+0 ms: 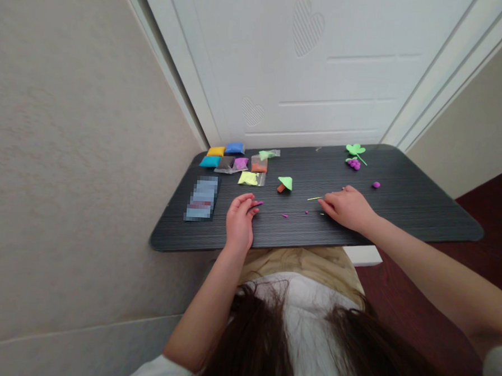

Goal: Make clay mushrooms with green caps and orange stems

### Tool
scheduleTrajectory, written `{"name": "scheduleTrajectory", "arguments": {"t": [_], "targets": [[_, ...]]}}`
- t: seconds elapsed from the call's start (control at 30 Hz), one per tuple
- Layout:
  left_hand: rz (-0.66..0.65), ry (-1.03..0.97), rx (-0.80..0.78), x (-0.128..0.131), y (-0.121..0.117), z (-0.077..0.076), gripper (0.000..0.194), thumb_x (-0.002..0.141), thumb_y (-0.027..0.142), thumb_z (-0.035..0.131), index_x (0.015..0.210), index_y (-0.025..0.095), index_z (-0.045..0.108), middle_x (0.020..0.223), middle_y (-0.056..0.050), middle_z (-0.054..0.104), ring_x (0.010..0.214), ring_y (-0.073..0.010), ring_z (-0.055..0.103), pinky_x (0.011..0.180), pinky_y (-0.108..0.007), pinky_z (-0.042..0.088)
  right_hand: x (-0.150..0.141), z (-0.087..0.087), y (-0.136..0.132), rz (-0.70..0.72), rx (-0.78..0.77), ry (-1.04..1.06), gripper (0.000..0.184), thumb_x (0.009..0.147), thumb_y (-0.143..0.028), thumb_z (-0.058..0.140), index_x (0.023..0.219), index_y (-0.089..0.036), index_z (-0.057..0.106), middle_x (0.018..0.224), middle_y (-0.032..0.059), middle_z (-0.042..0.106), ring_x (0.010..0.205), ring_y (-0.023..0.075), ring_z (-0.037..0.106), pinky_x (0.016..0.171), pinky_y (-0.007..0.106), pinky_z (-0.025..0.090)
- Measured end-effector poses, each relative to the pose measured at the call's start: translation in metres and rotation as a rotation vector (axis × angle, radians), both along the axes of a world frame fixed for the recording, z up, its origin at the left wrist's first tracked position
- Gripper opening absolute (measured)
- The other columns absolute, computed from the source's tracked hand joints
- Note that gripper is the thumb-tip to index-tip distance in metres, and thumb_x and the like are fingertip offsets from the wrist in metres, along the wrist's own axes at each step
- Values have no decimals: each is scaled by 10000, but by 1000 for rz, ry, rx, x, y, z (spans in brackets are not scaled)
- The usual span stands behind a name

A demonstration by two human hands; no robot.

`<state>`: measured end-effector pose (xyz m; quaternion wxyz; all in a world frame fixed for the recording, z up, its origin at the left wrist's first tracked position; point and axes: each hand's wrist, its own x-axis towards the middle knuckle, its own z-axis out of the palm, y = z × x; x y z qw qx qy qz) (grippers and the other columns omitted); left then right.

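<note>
Left hand (240, 220) pinches a thin dark stick (253, 206) by its shaft, seemingly so the purple tip (260, 203) sits free, above the near left-middle of the tabletop (290, 235). Beside a yellow strip (314, 198), the right hand (348, 208) curls fingertips-down; whether it grips anything, I cannot tell. Small purple bits (285, 215) lie between, probably for easy reach, while colored bags (210, 162) sit far left, likely out of the way.
</note>
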<state>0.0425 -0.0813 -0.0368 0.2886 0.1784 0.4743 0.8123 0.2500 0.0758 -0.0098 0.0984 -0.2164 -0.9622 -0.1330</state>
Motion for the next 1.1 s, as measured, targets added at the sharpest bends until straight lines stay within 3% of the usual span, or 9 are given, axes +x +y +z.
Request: {"name": "scheduleTrajectory", "arguments": {"t": [0.13, 0.43, 0.63, 0.93, 1.1], "targets": [[-1, -3, -3, 0, 0, 0, 142, 674, 221, 596, 803, 162, 606, 884, -39, 565, 727, -96, 545, 621, -209, 411, -4, -2, -1, 78, 2, -14, 374, 872, -328, 293, 644, -165, 540, 663, 44, 659, 613, 141, 562, 674, 305, 237], [-8, 1, 9, 1, 0, 0, 135, 681, 220, 588, 803, 166, 605, 880, -36, 563, 722, -94, 544, 615, -207, 411, -10, -9, -2, 67, 40, -34, 363, 868, -305, 295, 647, -165, 546, 684, 49, 670, 638, 160, 579, 679, 320, 238], [-3, 1, 7, 1, -1, 1, 136, 677, 216, 591, 802, 165, 603, 879, -35, 563, 718, -93, 543, 616, -211, 410, -3, -11, -11, 42, 69, -52, 373, 870, -329, 297, 627, -170, 531, 683, 48, 672, 671, 193, 586, 711, 344, 234], [-5, 4, -8, 1, 0, 0, 144, 673, 224, 593, 803, 162, 602, 883, -36, 564, 720, -93, 544, 619, -210, 409, -10, -10, 0, -42, 17, -35, 393, 876, -338, 273, 662, -160, 552, 701, 65, 672, 652, 173, 591, 661, 324, 253], [-5, 10, -7, 1, -1, 1, 146, 672, 232, 589, 803, 168, 600, 873, -34, 571, 722, -94, 547, 627, -213, 411, -1, -9, -10, -35, 37, -46, 370, 869, -321, 301, 683, -158, 576, 718, 81, 679, 734, 203, 600, 774, 356, 257]]}}
